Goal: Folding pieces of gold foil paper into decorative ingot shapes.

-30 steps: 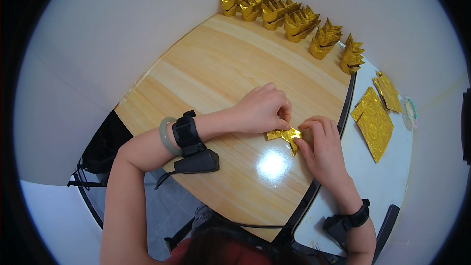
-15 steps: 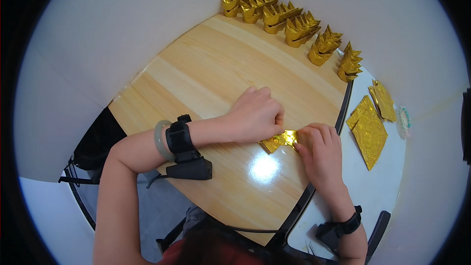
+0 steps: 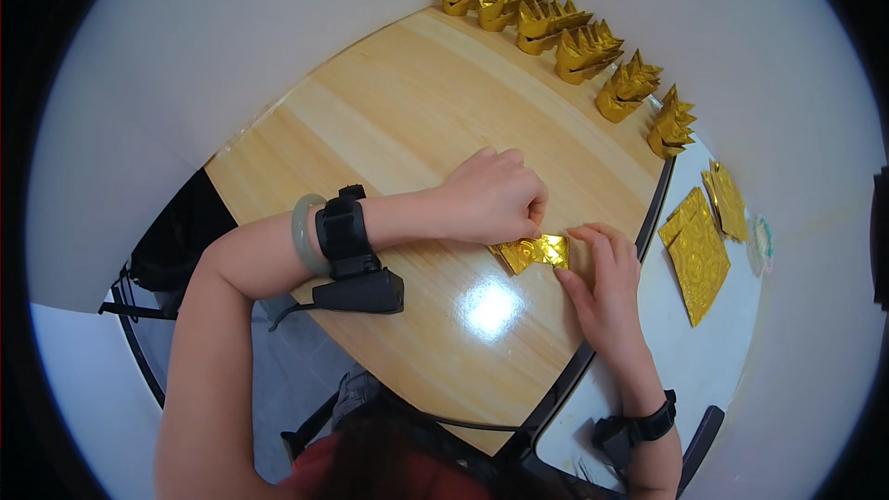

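Note:
A small folded piece of gold foil paper point(image 3: 554, 249) lies on the wooden tabletop between my two hands. My left hand point(image 3: 495, 197) is closed in a loose fist, its fingertips down on the paper's upper edge and partly hiding it. At the paper's right end my right hand point(image 3: 604, 287) holds the edge, thumb below and index finger above. The paper's left part looks layered, while its right part is a flat, shiny square. A black device is strapped to each wrist, and a pale bangle circles my left forearm.
Rows of folded gold foil shapes point(image 3: 585, 54), stacked with pointed tips, stand along the table's far right edge. Flat gold foil sheets point(image 3: 701, 264) lie on the white surface point(image 3: 681, 366) to the right, beside a small round patterned item point(image 3: 762, 243). Pale walls enclose the wooden table point(image 3: 389, 120).
The view has shifted slightly. The right hand's fingers have spread a little at the paper's end, so more of its shiny right part shows. The left hand stays on the paper.

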{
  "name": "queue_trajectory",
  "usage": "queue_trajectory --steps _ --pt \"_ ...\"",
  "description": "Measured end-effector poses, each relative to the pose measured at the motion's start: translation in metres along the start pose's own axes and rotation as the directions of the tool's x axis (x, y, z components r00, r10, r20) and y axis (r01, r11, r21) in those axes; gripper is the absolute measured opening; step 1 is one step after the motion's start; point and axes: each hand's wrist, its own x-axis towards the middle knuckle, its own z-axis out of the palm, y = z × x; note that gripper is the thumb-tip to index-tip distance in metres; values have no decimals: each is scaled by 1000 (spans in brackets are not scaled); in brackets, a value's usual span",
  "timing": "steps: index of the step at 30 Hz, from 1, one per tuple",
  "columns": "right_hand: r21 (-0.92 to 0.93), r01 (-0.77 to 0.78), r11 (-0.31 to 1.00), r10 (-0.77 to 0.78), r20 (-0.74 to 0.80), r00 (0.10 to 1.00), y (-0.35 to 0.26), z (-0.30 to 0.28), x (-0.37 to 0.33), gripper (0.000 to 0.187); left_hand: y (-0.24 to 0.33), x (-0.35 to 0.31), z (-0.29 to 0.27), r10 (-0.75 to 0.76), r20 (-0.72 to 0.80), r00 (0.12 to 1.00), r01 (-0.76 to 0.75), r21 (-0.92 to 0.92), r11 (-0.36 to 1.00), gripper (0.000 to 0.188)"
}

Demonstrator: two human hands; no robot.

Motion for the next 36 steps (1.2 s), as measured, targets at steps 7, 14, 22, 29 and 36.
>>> queue_trajectory --steps 7,14,22,29,36 --pt "-253 240 937 -143 348 926 -2 -7 -3 72 -10 1 5 7 3 1000 -7 47 999 25" --pt "-274 253 928 -120 423 898 -10 -24 -5 97 -12 1 1 -20 63 998 18 31 999 28" --pt "-208 301 931 -211 367 906 1 -50 7 51 -8 3 0 -13 102 995 8 47 999 29" --pt "2 226 974 -224 121 967 -3 -11 16 29 -7 2 -4 24 152 988 -19 -36 999 23" --pt "3 249 969 -248 -15 969 1 -7 13 26 -23 5 -13 169 296 940 -120 -178 977 17"
